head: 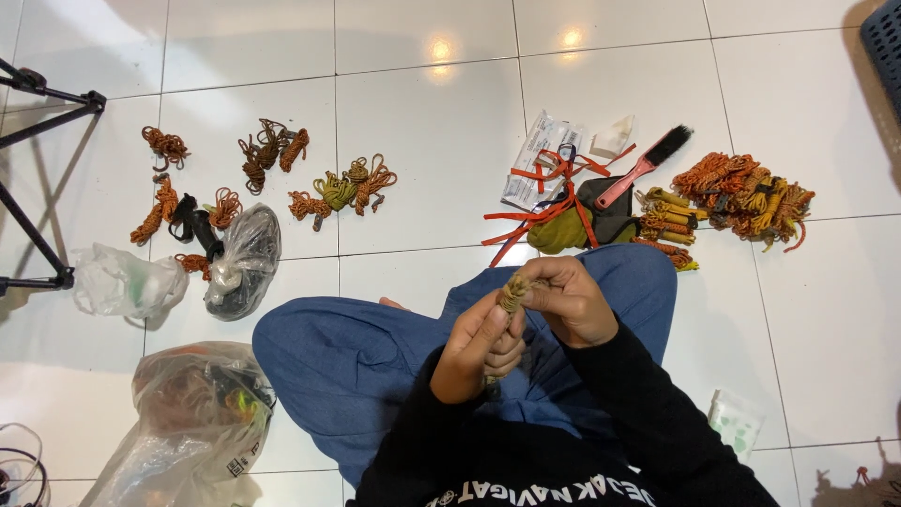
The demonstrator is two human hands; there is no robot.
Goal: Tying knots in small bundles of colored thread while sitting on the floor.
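I sit cross-legged on the white tiled floor (pixel 432 122) in my blue trousers (pixel 357 357) and a black long-sleeved shirt (pixel 526 460). Both my hands are raised above my lap, close together. My left hand (pixel 481 349) is closed around the lower part of a small bundle of tan-olive cord (pixel 513 293); the thumb lies along it and the other fingers are curled behind. My right hand (pixel 571 299) is bent over the top of the same bundle, with the fingertips pinching its upper end. So the bundle is between the two hands, and only its top part is visible.

On the floor in front of my right knee there is an olive-green cloth pouch (pixel 561 231) with loose red-orange straps (pixel 540 211) across it. Just beside it lies a pink-handled brush with black bristles (pixel 646 165), and behind them are some clear plastic packets (pixel 544 155). More to the right is a big heap of orange and yellow cord bundles (pixel 746 192).

To my left, several small coils of brown and orange cord (pixel 272 150) lie apart from each other on the tiles. Near them are a crumpled clear plastic bag with something dark inside (pixel 246 258) and a whitish plastic bag (pixel 127 282). A larger clear plastic bag (pixel 192 413) is beside my left knee. The black legs of a tripod (pixel 42 178) stand at the left edge.
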